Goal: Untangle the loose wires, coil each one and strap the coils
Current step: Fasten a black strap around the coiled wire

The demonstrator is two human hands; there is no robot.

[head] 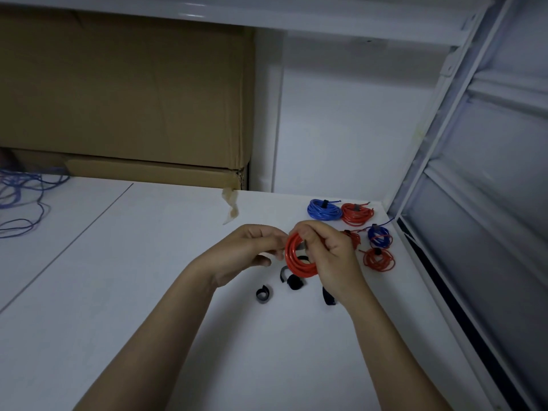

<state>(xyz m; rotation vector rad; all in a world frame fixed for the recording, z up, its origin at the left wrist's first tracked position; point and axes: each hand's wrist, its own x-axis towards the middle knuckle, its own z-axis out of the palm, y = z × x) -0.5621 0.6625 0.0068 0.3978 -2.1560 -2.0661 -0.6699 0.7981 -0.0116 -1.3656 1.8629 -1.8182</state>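
Observation:
A red wire coil [296, 259] is held above the white table [148, 292]. My right hand [329, 256] grips its upper right side, fingers curled round the loops. My left hand [255, 247] pinches a grey strap end [301, 247] at the coil's inner edge. Several loose black straps lie under the hands: a curled strap [263, 293], a folded strap [295, 282] and a half-hidden strap [328, 297]. Strapped coils sit at the back right: a blue coil [323, 209], a red coil [357, 214], a small blue coil [379, 236] and a loose red coil [379, 259].
A tangle of loose blue wire [20, 197] lies at the table's far left. A large cardboard box [127, 99] stands at the back, with torn tape [232, 206] hanging from its corner. A white window frame [430, 143] borders the table's right edge.

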